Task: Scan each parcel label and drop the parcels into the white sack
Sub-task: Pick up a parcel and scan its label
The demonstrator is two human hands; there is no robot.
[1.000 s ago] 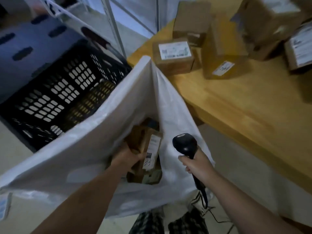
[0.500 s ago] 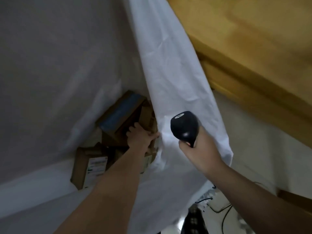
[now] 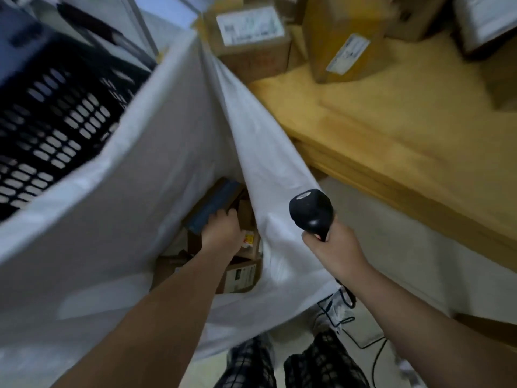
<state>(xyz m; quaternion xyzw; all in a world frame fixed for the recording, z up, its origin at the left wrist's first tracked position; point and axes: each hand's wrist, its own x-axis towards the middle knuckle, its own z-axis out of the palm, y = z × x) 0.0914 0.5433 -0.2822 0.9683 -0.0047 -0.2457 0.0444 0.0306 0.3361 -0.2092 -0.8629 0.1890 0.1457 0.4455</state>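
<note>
The white sack (image 3: 145, 152) hangs open against the table edge, with several brown parcels (image 3: 240, 275) lying in its bottom. My left hand (image 3: 222, 232) reaches deep into the sack and lies on the parcels. Its bent fingers touch the edge of a box with blue tape (image 3: 214, 205), and the fingertips are hidden. Outside the sack's right wall, my right hand (image 3: 334, 247) grips the handle of the black barcode scanner (image 3: 312, 212). More labelled parcels (image 3: 250, 35) stand on the wooden table (image 3: 405, 130), among them a tall yellow-brown box (image 3: 345, 40).
A black perforated plastic crate (image 3: 58, 113) stands left of the sack. The scanner's cable (image 3: 375, 348) trails over the pale floor by my feet. Further boxes crowd the table's far right corner (image 3: 481, 21).
My left hand went down into the sack with a labelled parcel and now lies among the parcels at the bottom. The view dipped low, then rose again. My right hand kept hold of the scanner.
</note>
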